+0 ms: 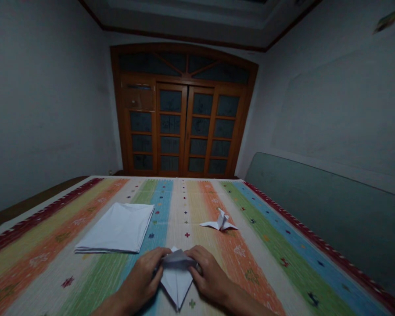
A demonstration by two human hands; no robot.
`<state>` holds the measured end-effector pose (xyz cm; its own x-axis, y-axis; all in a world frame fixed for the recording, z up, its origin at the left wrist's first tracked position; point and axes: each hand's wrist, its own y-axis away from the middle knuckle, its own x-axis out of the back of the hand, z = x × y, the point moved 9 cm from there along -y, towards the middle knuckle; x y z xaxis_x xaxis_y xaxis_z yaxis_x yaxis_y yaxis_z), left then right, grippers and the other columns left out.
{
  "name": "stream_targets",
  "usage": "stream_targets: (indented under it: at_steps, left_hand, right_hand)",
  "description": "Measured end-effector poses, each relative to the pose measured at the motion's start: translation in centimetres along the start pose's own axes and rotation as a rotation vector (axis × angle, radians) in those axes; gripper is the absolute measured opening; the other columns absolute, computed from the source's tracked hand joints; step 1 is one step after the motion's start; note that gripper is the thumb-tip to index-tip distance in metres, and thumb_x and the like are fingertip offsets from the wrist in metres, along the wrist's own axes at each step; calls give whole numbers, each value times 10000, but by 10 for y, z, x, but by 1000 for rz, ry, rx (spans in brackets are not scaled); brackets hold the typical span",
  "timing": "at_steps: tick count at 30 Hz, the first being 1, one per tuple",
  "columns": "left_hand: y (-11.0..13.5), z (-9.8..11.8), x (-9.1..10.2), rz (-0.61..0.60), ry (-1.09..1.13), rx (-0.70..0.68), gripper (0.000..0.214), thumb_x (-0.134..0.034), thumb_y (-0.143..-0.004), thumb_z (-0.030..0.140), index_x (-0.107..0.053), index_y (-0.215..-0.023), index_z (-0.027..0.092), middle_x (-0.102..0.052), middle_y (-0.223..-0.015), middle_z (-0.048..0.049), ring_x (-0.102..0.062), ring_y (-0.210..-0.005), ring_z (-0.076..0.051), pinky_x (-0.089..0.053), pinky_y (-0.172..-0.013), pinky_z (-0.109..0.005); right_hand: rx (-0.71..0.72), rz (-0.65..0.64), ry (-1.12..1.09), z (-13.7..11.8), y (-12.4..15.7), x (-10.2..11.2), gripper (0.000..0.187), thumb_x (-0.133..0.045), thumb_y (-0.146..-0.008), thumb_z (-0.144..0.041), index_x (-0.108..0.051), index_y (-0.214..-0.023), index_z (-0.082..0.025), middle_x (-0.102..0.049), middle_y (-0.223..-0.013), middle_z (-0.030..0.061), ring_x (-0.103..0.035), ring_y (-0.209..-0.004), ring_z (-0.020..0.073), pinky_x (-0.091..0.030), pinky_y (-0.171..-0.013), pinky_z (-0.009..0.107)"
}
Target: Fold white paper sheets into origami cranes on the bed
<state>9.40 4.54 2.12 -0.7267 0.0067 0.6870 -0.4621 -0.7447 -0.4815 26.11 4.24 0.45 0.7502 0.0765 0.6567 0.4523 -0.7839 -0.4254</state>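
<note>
surface: striped rug (283,263) | far left: flat white paper stack (115,228) | right: white origami bird (219,223) | nearest edge: folded paper (176,285)

The person's left hand (138,274) and right hand (210,273) hide the top of the folded white paper (176,283), and both forearms (113,306) run out of view at the bottom. From here the creases of the small paper figure (220,222) are too fine to make out, and the green smear (387,20) high on the wall (332,96) is too blurred to name.
</note>
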Motion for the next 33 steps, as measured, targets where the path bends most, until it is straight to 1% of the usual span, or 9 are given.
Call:
stream_targets:
  at_steps: [4, 7, 9, 13, 19, 23, 27, 30, 33]
  left_hand:
    - [-3, -8, -1, 52, 47, 93, 239, -511, -930, 149, -708, -1045, 219, -777, -970, -90, -740, -895, -278, -595, -823, -376]
    - [-3, -13, -3, 83, 40, 141, 263, -519, -871, 111, -713, -1013, 217, -744, -921, -85, -718, -866, -284, -583, -811, -395]
    - [-3, -15, -5, 87, 39, 154, 288, -520, -849, 101, -718, -1015, 228, -730, -940, -84, -708, -868, -284, -578, -820, -404]
    - [-3, -15, -5, 111, 56, 171, 245, -517, -884, 154, -722, -996, 228, -713, -972, -97, -699, -880, -290, -577, -810, -405]
    - [-4, -8, -2, 146, 84, 213, 238, -524, -898, 200, -715, -1040, 210, -705, -892, -82, -678, -790, -278, -580, -772, -405]
    - [-2, -11, -5, 174, 120, 229, 304, -535, -873, 187, -706, -1123, 207, -728, -947, -87, -680, -791, -269, -589, -762, -398]
    - [1, -22, -14, 164, 138, 226, 510, -540, -758, 87, -673, -1234, 214, -731, -1056, -95, -695, -920, -284, -599, -848, -428]
    - [3, -31, -18, 155, 128, 231, 568, -543, -710, 55, -671, -1242, 208, -726, -1120, -106, -685, -1027, -304, -580, -929, -466]
    - [3, -34, -20, 123, 130, 252, 585, -529, -704, 28, -665, -1244, 208, -729, -1099, -99, -695, -1000, -293, -576, -922, -453]
  right_hand:
    - [-108, 72, 56, 13, 1, 2, 354, -562, -840, -36, -694, -1147, -154, -727, -1063, 126, -680, -1016, 275, -535, -928, 409]
    - [-150, 109, 52, 16, 1, 2, 352, -546, -841, -22, -702, -1126, -157, -741, -1055, 121, -698, -994, 270, -544, -901, 392]
    - [-161, 128, 40, 16, -1, 2, 352, -529, -845, -12, -706, -1110, -162, -746, -1044, 116, -707, -967, 261, -549, -876, 375]
    - [-167, 164, 45, 12, -5, 2, 312, -532, -842, -16, -709, -1056, -158, -740, -980, 108, -703, -904, 257, -549, -835, 361]
    - [-150, 182, 47, 4, -5, -1, 325, -529, -826, 0, -692, -1060, -155, -717, -962, 102, -696, -901, 254, -542, -820, 339]
    - [-162, 175, 24, 3, -5, -2, 321, -513, -833, -10, -692, -1057, -155, -732, -986, 111, -707, -924, 264, -541, -826, 346]
    - [-165, 186, 15, 2, -4, -1, 362, -502, -827, -17, -684, -1110, -152, -743, -1020, 119, -713, -944, 272, -543, -852, 365]
    - [-152, 197, 20, 2, -4, 0, 376, -510, -803, -12, -679, -1101, -166, -742, -999, 104, -712, -908, 260, -542, -828, 349]
    - [-143, 201, 45, 2, -3, -1, 380, -514, -783, -7, -679, -1083, -172, -724, -968, 94, -700, -876, 254, -540, -799, 342]
